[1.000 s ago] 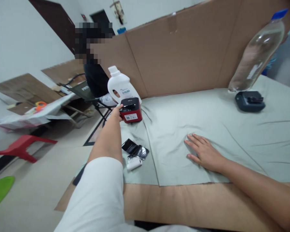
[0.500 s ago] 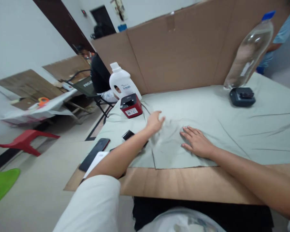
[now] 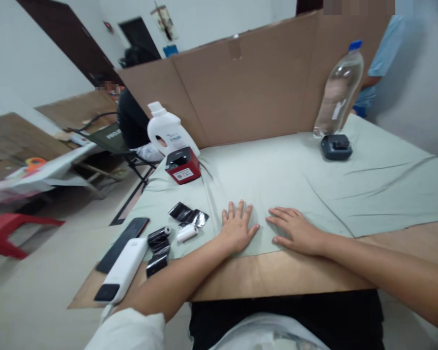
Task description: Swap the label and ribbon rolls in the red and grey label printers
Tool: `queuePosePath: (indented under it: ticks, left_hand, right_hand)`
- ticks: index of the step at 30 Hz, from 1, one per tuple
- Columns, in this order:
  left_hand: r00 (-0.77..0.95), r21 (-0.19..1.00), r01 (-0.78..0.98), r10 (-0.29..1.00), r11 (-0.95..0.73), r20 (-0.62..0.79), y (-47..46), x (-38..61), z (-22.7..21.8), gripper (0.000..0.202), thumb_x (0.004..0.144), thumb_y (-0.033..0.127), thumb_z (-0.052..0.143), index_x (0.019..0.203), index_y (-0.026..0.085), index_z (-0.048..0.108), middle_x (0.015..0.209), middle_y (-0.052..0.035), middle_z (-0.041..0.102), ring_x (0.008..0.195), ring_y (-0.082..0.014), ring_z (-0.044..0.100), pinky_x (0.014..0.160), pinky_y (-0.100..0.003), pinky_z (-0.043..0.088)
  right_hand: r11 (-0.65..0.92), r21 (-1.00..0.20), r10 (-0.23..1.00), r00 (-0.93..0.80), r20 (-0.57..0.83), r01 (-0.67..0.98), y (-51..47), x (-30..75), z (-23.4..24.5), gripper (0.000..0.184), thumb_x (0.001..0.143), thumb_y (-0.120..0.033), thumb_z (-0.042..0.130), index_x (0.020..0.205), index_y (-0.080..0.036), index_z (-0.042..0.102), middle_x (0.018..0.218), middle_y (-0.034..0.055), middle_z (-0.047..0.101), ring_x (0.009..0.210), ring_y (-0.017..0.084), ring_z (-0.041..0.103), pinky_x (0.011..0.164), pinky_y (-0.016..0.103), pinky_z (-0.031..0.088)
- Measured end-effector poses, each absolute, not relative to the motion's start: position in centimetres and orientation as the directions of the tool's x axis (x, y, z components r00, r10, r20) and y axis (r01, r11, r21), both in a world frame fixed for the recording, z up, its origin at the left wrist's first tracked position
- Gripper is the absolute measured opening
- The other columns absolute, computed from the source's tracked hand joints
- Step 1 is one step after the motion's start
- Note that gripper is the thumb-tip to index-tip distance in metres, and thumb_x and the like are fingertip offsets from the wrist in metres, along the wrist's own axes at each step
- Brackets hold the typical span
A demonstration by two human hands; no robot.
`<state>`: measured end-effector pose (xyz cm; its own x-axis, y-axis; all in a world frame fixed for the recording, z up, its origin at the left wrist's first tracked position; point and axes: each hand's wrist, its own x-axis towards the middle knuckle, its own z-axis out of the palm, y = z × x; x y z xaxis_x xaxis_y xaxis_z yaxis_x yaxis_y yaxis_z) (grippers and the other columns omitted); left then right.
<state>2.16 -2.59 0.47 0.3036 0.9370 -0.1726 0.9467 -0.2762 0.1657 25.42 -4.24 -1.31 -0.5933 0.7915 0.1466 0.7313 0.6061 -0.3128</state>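
Note:
My left hand (image 3: 237, 226) lies flat on the pale green cloth (image 3: 255, 170) with its fingers spread, holding nothing. Beside it, a little to the right, my right hand (image 3: 295, 230) also rests palm down on the cloth, fingers stretched out and slightly apart. Left of my left hand are a small white roll (image 3: 187, 233), a black glossy strip (image 3: 189, 214) and a black ribbon roll (image 3: 158, 245) partly unwound. My left forearm hides the lower end of that ribbon.
A white power bank (image 3: 126, 270) and a dark phone (image 3: 124, 244) lie at the left edge. Farther back stand a red-and-black box (image 3: 184, 167), a white jug (image 3: 171, 129), a clear bottle (image 3: 339, 95) and a dark device (image 3: 336, 147), before a cardboard screen (image 3: 251, 92). People are beyond.
My left hand has come back toward me and now lies flat with fingers spread. The black strips and white roll are uncovered. My right hand stays on the cloth; the view has shifted.

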Motion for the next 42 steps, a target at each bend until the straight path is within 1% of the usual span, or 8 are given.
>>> queuePosePath:
  ticks: [3,8,14,19,25,30,35,42]
  left_hand:
    - [0.311,0.154,0.945,0.938,-0.288,-0.155,-3.3,3.2,0.1,0.070,0.092,0.054,0.037,0.153,0.021,0.027,0.163,-0.0112,0.013,0.147,-0.0466,0.002,0.112,-0.069,0.007]
    - [0.318,0.164,0.941,0.937,-0.295,-0.143,-3.3,3.1,-0.2,0.070,0.091,0.053,0.038,0.153,0.021,0.028,0.162,-0.0119,0.014,0.146,-0.0474,0.002,0.111,-0.071,0.007]
    - [0.345,0.213,0.925,0.932,-0.316,-0.114,-3.2,2.7,-0.2,0.070,0.089,0.054,0.041,0.151,0.024,0.032,0.162,-0.0116,0.017,0.146,-0.0479,0.005,0.110,-0.071,0.008]
    - [0.352,0.238,0.919,0.927,-0.315,-0.133,-3.3,2.7,0.2,0.071,0.090,0.053,0.041,0.152,0.021,0.032,0.162,-0.0119,0.015,0.146,-0.0478,0.002,0.112,-0.070,0.004]
    - [0.352,0.493,0.809,0.936,-0.320,0.030,-2.9,2.0,0.6,0.055,0.085,0.045,0.053,0.135,0.021,0.053,0.151,-0.0144,0.041,0.144,-0.0415,0.022,0.117,-0.062,0.007]
    - [0.239,0.987,0.143,0.970,-0.076,0.041,-1.8,1.7,0.6,0.051,0.085,0.049,0.056,0.127,0.020,0.052,0.135,-0.0176,0.051,0.118,-0.0301,0.057,0.101,-0.051,0.045]
    - [0.371,0.850,-0.407,0.911,0.335,-0.181,-1.8,2.0,1.3,0.078,0.082,0.054,0.062,0.146,0.034,0.022,0.142,-0.0145,0.045,0.102,-0.0231,0.066,0.094,-0.046,0.050]
    - [0.230,0.967,-0.218,0.970,0.130,-0.079,-1.7,1.2,0.9,0.105,0.073,0.044,0.076,0.152,0.038,0.007,0.147,-0.0120,0.036,0.115,-0.0258,0.057,0.092,-0.041,0.051]
  right_hand:
    - [0.484,-0.386,0.875,-0.425,0.232,0.785,0.9,28.6,0.6,0.045,0.090,-0.050,0.049,0.122,-0.022,0.063,0.123,0.0114,0.066,0.118,0.028,0.058,0.103,0.047,0.042]
    - [-0.030,-0.347,0.831,0.216,0.513,0.938,10.7,37.4,3.4,0.067,0.078,-0.059,0.063,0.127,-0.014,0.057,0.145,0.0225,0.040,0.133,0.043,0.033,0.103,0.063,0.029]
    - [-0.335,-0.573,0.736,0.587,0.336,0.748,15.2,42.5,2.2,0.083,0.077,-0.072,0.052,0.128,-0.005,0.052,0.146,0.0361,0.022,0.131,0.047,0.032,0.095,0.063,0.029]
    - [-0.413,-0.597,0.723,0.646,0.245,0.688,15.1,42.1,1.3,0.068,0.075,-0.058,0.062,0.122,-0.009,0.056,0.130,0.0287,0.042,0.122,0.043,0.044,0.095,0.058,0.035]
    - [-0.392,-0.618,0.747,0.628,0.218,0.681,13.5,39.3,2.2,0.075,0.069,-0.046,0.071,0.131,-0.010,0.053,0.124,0.0254,0.048,0.117,0.043,0.048,0.097,0.057,0.037]
    - [0.015,-0.609,0.917,0.232,0.325,0.793,8.7,32.8,2.7,0.066,0.072,-0.045,0.068,0.129,-0.015,0.057,0.119,0.0180,0.059,0.114,0.036,0.054,0.101,0.052,0.040]
    - [0.478,-0.458,0.846,-0.251,0.471,0.750,1.0,24.1,1.9,0.063,0.075,-0.048,0.067,0.132,-0.022,0.054,0.131,0.0156,0.052,0.122,0.035,0.050,0.104,0.055,0.042]
    - [0.517,-0.569,0.855,-0.358,0.375,0.640,-4.6,20.2,0.7,0.060,0.085,-0.046,0.061,0.138,-0.021,0.047,0.133,0.0178,0.039,0.121,0.033,0.050,0.096,0.051,0.051]
